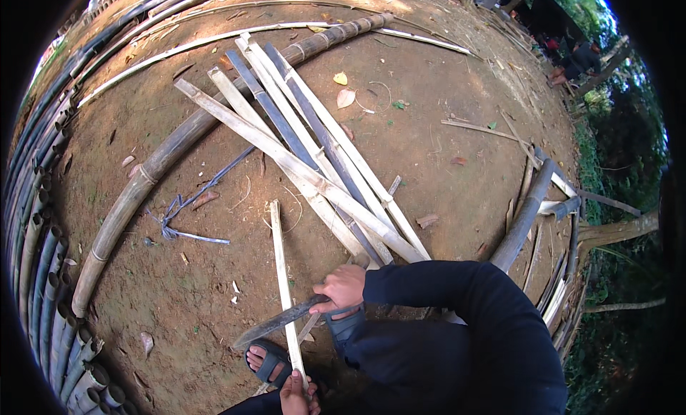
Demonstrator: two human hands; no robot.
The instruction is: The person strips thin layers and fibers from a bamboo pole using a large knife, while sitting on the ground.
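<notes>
Nearest us, our left hand (294,395) is curled around the near end of a long, pale, flat strip of split bamboo (281,258), thumb along its face. The strip's long axis runs almost straight away from us, leaning slightly left toward its far tip, and passes between our two feet in dark grey strapped sandals (270,361).

Farther out and to the right, our right hand (341,286) is closed in a fist about the handle of a dark, long-bladed metal knife (268,328). Its blade slants from the fist down to the left, crossing the strip beyond the left hand. On this crossing, we judge, the next move turns: the left hand is at the strip's near end, while the right is nearer its middle. We cannot tell whether blade and strip touch.

Beyond the strip's right side we have a loose heap of pale and dark split bamboo lengths (294,160), lying obliquely across a thick, curved, brown bamboo pole (171,147) on bare brown earth (443,186).
</notes>
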